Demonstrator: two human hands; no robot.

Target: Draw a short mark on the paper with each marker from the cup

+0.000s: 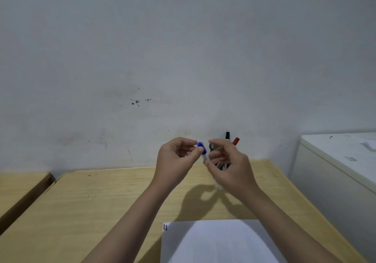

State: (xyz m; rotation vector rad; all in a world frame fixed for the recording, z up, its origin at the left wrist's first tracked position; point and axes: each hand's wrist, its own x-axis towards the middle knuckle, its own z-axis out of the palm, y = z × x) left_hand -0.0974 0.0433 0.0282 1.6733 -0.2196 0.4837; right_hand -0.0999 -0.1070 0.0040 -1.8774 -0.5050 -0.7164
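Note:
Both hands are raised above the wooden table. My right hand grips the white barrel of a marker that slants up to the left. My left hand pinches its blue cap at the upper end. I cannot tell if the cap is seated or apart from the barrel. Behind the right hand stands a mesh cup, mostly hidden, with a black marker and a red marker sticking out. A white paper lies near me, with short marks at its top left corner.
A pale wall rises right behind the table. A white cabinet stands at the right, close to the table's edge. A second wooden table sits at the left across a narrow gap.

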